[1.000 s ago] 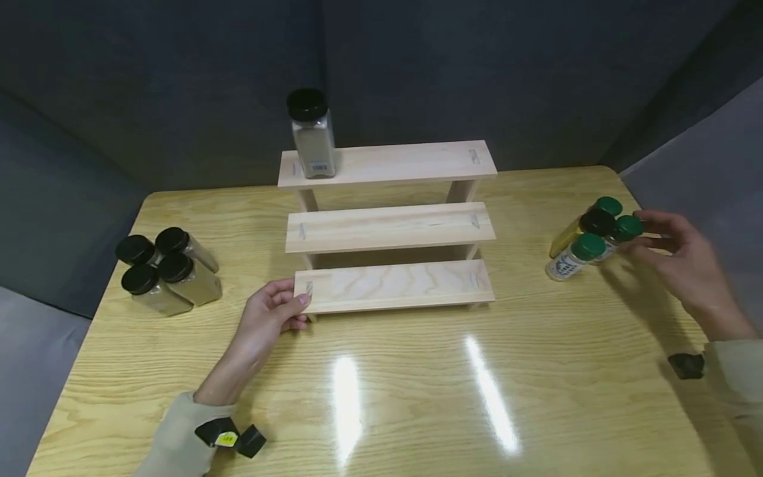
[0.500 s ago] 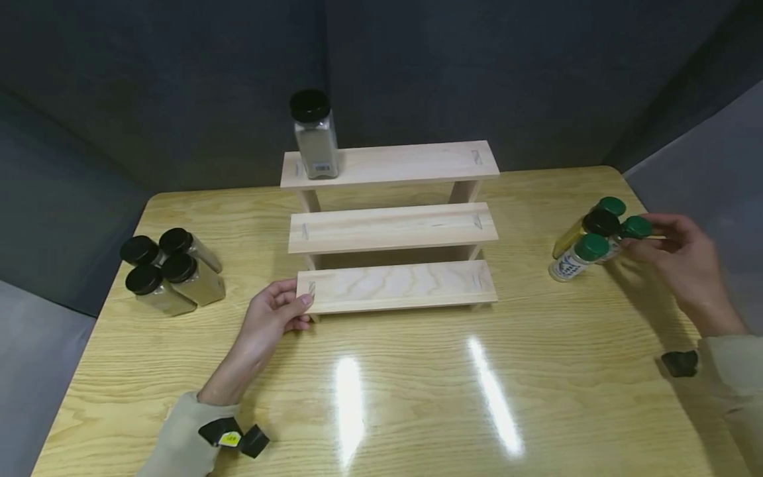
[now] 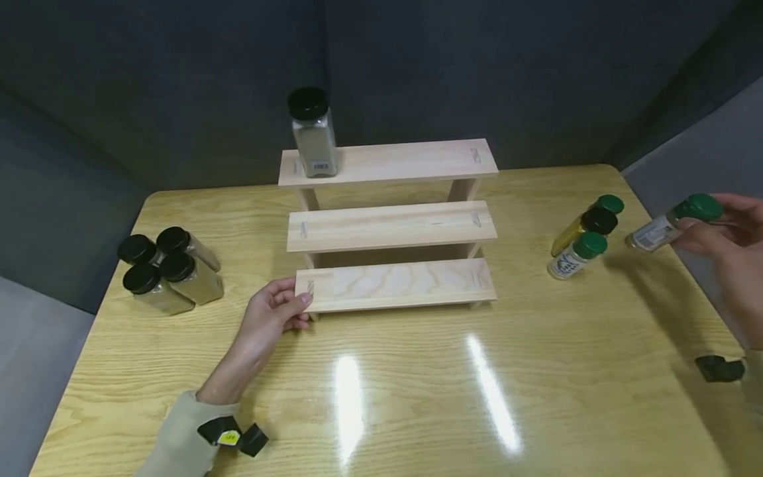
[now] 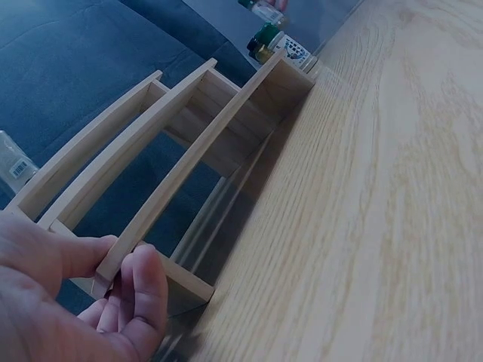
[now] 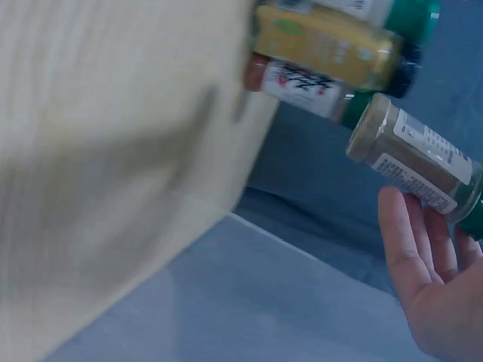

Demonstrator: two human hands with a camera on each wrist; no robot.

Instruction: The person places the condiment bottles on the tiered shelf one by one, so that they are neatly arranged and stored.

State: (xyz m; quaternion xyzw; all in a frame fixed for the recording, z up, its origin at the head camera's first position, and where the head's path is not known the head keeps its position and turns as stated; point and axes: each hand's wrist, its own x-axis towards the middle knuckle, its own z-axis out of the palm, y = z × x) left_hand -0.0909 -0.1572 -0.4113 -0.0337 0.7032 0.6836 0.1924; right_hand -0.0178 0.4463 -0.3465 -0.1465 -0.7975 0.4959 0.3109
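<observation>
My left hand [image 3: 268,315] pinches the left end of the lowest tier of a three-tier wooden shelf [image 3: 399,286], thumb on top and fingers beneath; the left wrist view shows this grip up close. At the far right, my right hand [image 3: 736,255] holds a small spice jar [image 3: 656,232] with a green cap, tilted and lifted off the table. In the right wrist view the jar [image 5: 415,154] shows printed white labels and brownish contents. Left of it stand two green-capped jars, the nearer one [image 3: 569,262] with a blue-and-white label, and a yellow black-capped jar [image 3: 569,235].
One tall square jar [image 3: 316,146] with a black lid stands on the top tier's left end. Several similar black-lidded jars [image 3: 199,283] are grouped at the table's left. Dark fabric panels [image 3: 417,73] rise behind the wooden table [image 3: 417,397].
My right hand has drawn one green-capped spice jar out of the group, up and to the right. My left hand keeps its grip on the shelf.
</observation>
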